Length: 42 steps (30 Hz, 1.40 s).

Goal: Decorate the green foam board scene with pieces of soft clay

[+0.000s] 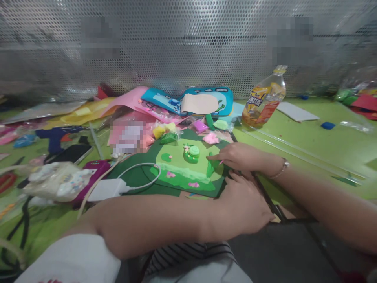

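A round-centred clay picture on a dark green card (216, 188) lies in front of me. On it are a green clay snail (193, 152), a lily pad (166, 157), a grass band (179, 175) with pink flowers, and an upright green clay leaf (211, 167). My right hand (243, 158) reaches in from the right, its index fingertip at the leaf and its other fingers curled. A small pink tip shows under those fingers; what it belongs to is hidden. My left hand (244, 202) lies spread at the card's lower right corner, near the table edge, holding nothing visible.
Bagged clay, including a purple pack (200, 125), sits behind the card. A plastic bottle (265, 98) stands at back right near clear rods (306, 153). Leftward lie a white charger (107, 190) with cable, a phone (72, 153) and a blue glue gun (55, 137).
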Each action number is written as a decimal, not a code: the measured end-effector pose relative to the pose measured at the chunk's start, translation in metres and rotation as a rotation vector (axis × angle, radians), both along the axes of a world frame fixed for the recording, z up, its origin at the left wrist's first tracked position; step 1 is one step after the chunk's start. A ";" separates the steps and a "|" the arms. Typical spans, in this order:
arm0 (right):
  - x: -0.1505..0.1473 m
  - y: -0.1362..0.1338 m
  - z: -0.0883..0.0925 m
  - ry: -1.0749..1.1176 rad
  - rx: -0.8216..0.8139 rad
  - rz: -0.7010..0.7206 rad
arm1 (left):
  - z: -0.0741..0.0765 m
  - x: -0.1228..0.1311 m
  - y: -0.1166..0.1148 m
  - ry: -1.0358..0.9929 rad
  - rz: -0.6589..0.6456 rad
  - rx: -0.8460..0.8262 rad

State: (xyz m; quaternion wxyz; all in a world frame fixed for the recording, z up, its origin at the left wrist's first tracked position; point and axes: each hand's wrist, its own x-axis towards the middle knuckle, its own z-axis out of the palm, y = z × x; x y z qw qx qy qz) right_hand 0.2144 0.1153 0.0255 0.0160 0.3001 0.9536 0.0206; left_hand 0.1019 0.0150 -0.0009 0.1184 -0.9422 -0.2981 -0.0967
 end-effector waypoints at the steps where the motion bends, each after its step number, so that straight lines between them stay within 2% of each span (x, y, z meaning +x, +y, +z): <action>1: 0.000 0.000 0.000 -0.007 0.006 0.003 | 0.000 0.000 0.000 -0.002 -0.004 0.002; 8: -0.001 0.001 0.001 0.017 -0.010 -0.069 | -0.001 -0.001 0.001 -0.010 -0.001 0.045; 16: 0.000 0.000 0.002 0.014 -0.020 -0.091 | -0.002 -0.001 0.000 0.000 0.010 0.021; 20: 0.000 -0.001 0.001 -0.010 -0.051 -0.059 | 0.000 0.000 0.001 0.031 -0.007 -0.006; 24: 0.001 0.001 -0.002 -0.045 -0.014 -0.055 | 0.000 0.000 0.001 0.004 0.005 -0.006; 42: 0.002 0.005 -0.006 -0.010 -0.019 -0.146 | -0.006 0.000 0.000 -0.032 0.004 0.083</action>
